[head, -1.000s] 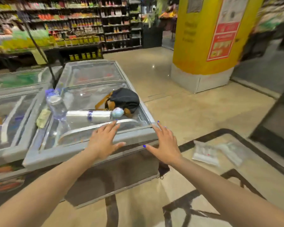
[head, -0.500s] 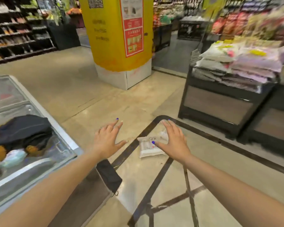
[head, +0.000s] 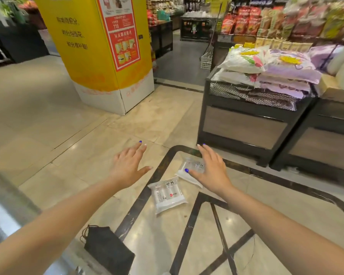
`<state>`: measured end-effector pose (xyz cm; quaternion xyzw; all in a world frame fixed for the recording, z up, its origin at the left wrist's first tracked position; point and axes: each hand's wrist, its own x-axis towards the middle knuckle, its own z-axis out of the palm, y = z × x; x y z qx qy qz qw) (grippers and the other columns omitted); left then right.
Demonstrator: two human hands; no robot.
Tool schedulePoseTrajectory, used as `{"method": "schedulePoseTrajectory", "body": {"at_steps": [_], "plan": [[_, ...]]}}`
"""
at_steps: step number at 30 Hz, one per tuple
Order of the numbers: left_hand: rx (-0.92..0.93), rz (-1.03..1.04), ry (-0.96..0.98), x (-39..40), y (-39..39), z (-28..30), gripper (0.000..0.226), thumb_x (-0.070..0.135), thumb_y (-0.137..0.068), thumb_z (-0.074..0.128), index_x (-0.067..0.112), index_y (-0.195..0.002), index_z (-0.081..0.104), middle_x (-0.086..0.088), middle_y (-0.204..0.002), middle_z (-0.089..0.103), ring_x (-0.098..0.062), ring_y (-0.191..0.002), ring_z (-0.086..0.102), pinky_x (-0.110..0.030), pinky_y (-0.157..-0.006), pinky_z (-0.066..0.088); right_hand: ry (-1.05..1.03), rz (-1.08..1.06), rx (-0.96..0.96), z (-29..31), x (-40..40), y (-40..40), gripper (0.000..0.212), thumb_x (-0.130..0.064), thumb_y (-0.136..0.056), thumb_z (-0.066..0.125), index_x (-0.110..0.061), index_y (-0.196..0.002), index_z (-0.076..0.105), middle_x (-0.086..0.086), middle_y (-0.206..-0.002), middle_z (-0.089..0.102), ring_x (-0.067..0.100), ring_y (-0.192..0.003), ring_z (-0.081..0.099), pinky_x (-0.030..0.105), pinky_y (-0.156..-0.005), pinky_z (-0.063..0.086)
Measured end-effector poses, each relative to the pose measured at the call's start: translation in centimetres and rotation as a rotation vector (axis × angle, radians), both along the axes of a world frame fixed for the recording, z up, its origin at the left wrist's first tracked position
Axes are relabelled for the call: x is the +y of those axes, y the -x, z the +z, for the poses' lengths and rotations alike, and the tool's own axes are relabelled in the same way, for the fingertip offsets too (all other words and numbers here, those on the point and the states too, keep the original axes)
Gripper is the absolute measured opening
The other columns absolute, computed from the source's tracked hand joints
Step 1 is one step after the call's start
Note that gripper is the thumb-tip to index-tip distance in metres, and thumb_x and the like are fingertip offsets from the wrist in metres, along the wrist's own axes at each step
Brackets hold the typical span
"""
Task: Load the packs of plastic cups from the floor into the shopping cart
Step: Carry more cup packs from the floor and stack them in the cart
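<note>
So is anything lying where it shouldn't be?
Yes. Two cup packs lie on the floor instead of a shelf, and a black mask dangles by the freezer's edge. Both hands hover open above them, holding nothing.

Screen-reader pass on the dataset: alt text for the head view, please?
Two bare hands, left hand and right hand, reach open toward two packs of plastic cups lying on the tiled supermarket floor. A yellow pillar stands behind; stacked rice bags sit at right.
</note>
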<state>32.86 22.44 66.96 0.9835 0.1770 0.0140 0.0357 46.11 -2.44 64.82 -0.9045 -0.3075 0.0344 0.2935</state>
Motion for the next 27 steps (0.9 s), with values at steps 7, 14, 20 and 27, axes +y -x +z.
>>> {"method": "schedulePoseTrajectory", "body": {"at_steps": [7,14,20,27], "plan": [[0.068,-0.045,-0.001,3.8,-7.8,-3.1,0.088,0.078,-0.083,0.028,0.028,-0.153,0.011,0.005,-0.161,0.01,-0.023,-0.144,0.02,-0.042,-0.114,0.019,0.023,-0.001,0.038,-2.6,4.6,-7.1,0.079,-0.049,-0.086,0.065,-0.029,-0.152,0.027,-0.006,-0.159,0.024,0.018,-0.146,0.018,0.045,-0.119,0.023],[0.058,0.042,0.045,7.0,-15.3,-4.7,0.088,0.077,-0.084,0.033,0.03,-0.153,0.007,0.007,-0.162,0.006,-0.023,-0.145,0.017,-0.044,-0.115,0.018,0.063,0.066,0.053,-4.5,8.7,-16.1,0.082,-0.048,-0.084,0.069,-0.029,-0.152,0.027,-0.006,-0.159,0.025,0.019,-0.146,0.019,0.041,-0.118,0.02],[0.031,0.137,0.057,8.9,-21.3,-5.9,0.103,0.085,-0.068,0.013,0.027,-0.152,0.017,0.007,-0.161,0.014,-0.022,-0.143,0.025,-0.042,-0.111,0.024,0.064,0.131,0.07,-5.5,11.8,-24.6,0.082,-0.051,-0.086,0.067,-0.031,-0.153,0.026,-0.008,-0.16,0.024,0.017,-0.146,0.019,0.038,-0.118,0.018],[0.087,0.202,0.158,8.9,-26.8,-9.7,0.095,0.081,-0.076,0.025,0.027,-0.153,0.014,0.006,-0.161,0.01,-0.023,-0.143,0.023,-0.043,-0.111,0.024,0.135,0.216,0.101,-7.9,14.3,-31.5,0.089,-0.054,-0.08,0.072,-0.031,-0.153,0.025,-0.008,-0.159,0.026,0.017,-0.146,0.021,0.038,-0.117,0.021]]}}
